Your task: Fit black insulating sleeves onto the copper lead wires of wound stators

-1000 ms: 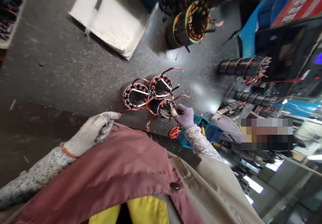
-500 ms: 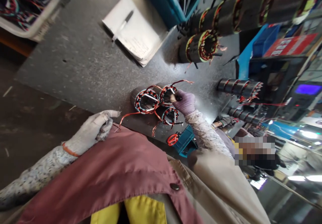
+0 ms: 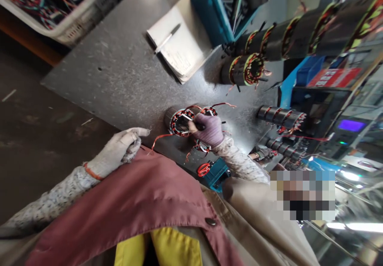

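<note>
Wound motor stators with orange and red wires stand together on the metal table. My right hand [image 3: 208,128], in a purple glove, is closed in a pinch above them. Its thumb and fingertips are at the right rim of the largest stator [image 3: 176,123], beside a white strip [image 3: 187,117]; whatever they pinch is hidden. Behind this hand another stator [image 3: 209,110] and a smaller one [image 3: 203,145] are partly covered. My left hand [image 3: 125,142], in a white glove, is held off the table's front edge, one finger stretched out and the others loosely bent, holding nothing visible.
A notebook [image 3: 176,58] with a pen [image 3: 169,38] lies behind the stators. Blue bin [image 3: 209,10] and stacked stators [image 3: 275,42] stand farther back. A teal box [image 3: 218,174] with red-handled tool [image 3: 204,169] sits near the front edge. A white crate [image 3: 74,26] of wires is far left.
My right hand has moved left, from the upper right stator to the rim of the largest one. The view has shifted slightly. My left hand keeps its pose.
</note>
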Available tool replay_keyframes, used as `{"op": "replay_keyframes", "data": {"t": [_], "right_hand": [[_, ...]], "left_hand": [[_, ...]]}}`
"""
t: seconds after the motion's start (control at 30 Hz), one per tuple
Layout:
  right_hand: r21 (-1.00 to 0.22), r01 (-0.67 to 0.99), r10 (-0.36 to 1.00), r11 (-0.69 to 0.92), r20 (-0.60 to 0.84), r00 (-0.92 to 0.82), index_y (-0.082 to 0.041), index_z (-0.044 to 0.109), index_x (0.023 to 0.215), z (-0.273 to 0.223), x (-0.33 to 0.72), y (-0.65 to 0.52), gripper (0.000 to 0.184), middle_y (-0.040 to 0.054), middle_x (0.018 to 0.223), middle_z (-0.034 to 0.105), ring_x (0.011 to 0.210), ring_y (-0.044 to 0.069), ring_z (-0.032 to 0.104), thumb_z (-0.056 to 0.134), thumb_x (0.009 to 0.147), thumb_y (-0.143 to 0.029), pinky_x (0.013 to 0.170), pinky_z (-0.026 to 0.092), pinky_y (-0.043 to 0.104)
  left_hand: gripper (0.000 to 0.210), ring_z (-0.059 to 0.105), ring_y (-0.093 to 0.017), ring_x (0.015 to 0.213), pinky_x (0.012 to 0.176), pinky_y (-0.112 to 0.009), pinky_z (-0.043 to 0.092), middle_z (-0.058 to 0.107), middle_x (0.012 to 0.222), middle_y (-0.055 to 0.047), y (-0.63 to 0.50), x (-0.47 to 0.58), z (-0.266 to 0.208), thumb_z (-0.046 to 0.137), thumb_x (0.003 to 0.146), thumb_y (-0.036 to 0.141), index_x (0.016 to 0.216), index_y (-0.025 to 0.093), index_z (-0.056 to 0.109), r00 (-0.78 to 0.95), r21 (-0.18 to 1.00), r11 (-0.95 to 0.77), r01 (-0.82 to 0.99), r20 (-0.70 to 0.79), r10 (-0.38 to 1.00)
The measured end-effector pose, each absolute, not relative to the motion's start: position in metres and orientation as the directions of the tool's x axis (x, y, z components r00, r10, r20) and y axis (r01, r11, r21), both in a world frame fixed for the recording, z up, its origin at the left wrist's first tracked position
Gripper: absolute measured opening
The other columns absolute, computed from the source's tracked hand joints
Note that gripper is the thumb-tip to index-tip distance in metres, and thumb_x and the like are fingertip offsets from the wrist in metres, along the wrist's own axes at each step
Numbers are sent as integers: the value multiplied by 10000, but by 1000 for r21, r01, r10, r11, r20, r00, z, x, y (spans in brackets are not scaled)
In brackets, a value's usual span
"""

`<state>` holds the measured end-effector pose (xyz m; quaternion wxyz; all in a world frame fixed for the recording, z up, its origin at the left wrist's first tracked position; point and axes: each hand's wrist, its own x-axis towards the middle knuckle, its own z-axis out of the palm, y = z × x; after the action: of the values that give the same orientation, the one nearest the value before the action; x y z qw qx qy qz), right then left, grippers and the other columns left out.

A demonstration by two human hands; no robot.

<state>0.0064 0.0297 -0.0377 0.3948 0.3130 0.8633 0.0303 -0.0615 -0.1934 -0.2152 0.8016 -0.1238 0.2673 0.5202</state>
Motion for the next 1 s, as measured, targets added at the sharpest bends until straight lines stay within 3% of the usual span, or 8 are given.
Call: {"op": "replay_keyframes", "data": {"t": [0.17,0.33,0.4,0.5,0.57,0.63,0.87,1.0], "right_hand": [[479,183,511,859,-825,-240,-166,717,890,-62,-1,24,282,87,790,746,688,185,642,519,912,-366,571,275,276],[413,310,509,856,-777,-369,-176,702,776,-52,-1,18,164,46,634,690,572,154,596,596,845,-280,534,272,259],[233,521,534,821,-635,-559,-178,634,639,-39,3,18,208,8,530,610,489,116,529,613,816,-285,502,297,234],[-234,721,648,652,-320,-691,-185,590,602,-6,13,8,293,-20,512,575,462,97,504,630,824,-371,469,369,207],[-480,742,794,468,-140,-591,-188,587,626,20,27,-8,292,-35,518,574,450,95,505,683,797,-405,442,395,204],[-641,709,912,294,-33,-409,-196,557,628,43,47,-27,302,-57,495,546,398,88,477,737,738,-412,377,362,192],[-800,599,999,43,31,-30,-206,518,620,87,152,-63,306,-84,481,535,334,81,469,766,630,-386,313,355,181],[-853,521,994,16,71,86,-208,519,621,108,210,-78,293,-75,510,555,352,74,464,752,639,-385,338,379,189]], "left_hand": [[431,258,-77,391,377,-206,210,343,521,76,-202,-57,-220,539,847,519,1084,174,645,297,43,401,-915,-602,741],[586,241,-77,383,367,-205,216,348,514,98,-210,-42,-218,527,816,635,1146,160,620,202,128,339,-932,-595,778],[578,284,-86,382,375,-213,261,397,508,88,-201,-37,-213,506,835,633,1142,159,633,110,249,297,-922,-566,817],[438,602,-150,620,605,-265,509,682,743,-20,-175,-47,-193,542,864,526,1086,179,693,-88,597,156,-787,-358,929],[410,689,-210,921,868,-316,536,754,1029,-59,-156,-58,-170,607,841,461,1141,199,704,-124,814,15,-581,-108,986],[544,696,-235,982,928,-337,520,752,1109,-60,-136,-60,-144,668,811,463,1291,207,644,-24,925,-82,-372,78,997],[770,704,-288,1061,899,-355,525,717,1239,-111,-83,0,-63,710,827,486,1503,214,461,382,960,-280,-1,259,887],[822,713,-269,959,812,-324,526,741,1110,-100,-69,44,-30,716,811,499,1523,205,431,521,919,-378,115,268,811]]}}
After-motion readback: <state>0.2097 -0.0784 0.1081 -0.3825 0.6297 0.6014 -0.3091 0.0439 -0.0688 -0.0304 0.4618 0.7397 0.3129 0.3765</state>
